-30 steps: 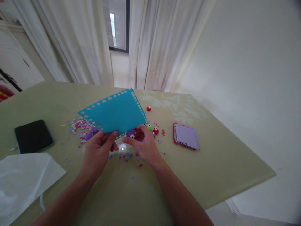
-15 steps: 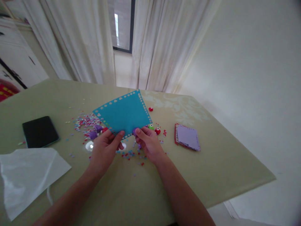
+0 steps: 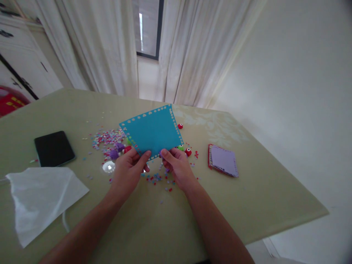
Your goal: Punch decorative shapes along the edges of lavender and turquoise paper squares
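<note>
A blue sheet of paper (image 3: 154, 132) with small shapes punched along its edges is held up in front of me. My left hand (image 3: 132, 165) pinches its lower left edge, thumb on top. At the lower edge, my right hand (image 3: 177, 165) is closed around a small purple craft punch (image 3: 161, 154), mostly hidden by the fingers. Red and green craft punches (image 3: 188, 151) stand just beyond my right hand. Purple craft punches (image 3: 114, 153) and a red one (image 3: 127, 149) lie beside my left hand.
Punched paper bits (image 3: 108, 138) are scattered over the table (image 3: 261, 205). At left lie a black tablet (image 3: 54, 149) and a white cloth-like sheet (image 3: 46, 201). A stack of punched paper (image 3: 223, 160) sits at right. Another red punch (image 3: 180, 126) stands farther back.
The view has shifted slightly, so the table's things appear farther right. Both hands still hold the paper and the punch; less of the purple punch shows now.
</note>
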A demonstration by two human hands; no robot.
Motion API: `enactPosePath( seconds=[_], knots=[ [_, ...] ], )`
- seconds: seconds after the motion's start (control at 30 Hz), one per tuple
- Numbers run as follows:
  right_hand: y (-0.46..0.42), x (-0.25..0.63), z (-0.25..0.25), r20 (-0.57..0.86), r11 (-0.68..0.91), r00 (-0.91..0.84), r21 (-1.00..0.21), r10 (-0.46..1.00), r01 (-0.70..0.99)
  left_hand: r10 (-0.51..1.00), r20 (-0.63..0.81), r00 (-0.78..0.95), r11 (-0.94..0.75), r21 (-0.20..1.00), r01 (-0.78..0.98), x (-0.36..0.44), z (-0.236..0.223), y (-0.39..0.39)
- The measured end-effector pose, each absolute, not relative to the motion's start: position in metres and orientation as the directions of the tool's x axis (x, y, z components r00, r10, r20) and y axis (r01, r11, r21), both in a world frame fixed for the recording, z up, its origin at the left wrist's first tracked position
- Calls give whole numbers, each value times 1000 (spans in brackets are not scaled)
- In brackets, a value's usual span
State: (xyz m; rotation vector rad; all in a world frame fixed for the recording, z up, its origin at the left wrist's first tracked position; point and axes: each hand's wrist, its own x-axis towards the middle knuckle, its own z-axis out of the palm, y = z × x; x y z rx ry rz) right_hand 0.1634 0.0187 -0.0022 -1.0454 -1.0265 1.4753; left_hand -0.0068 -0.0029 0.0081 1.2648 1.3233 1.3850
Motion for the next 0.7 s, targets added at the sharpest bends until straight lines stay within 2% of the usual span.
enactPosePath(
  seconds=[0.5,0.7],
  knots=[
    [17,155,-3,-60,-73,-51,-952,997,-296,985,127,-119,-118,990,75,-5,1,-3],
    [18,156,-1,-57,-70,-55,-955,997,-287,967,130,-218,-113,989,92,-9,5,-2]
  ],
)
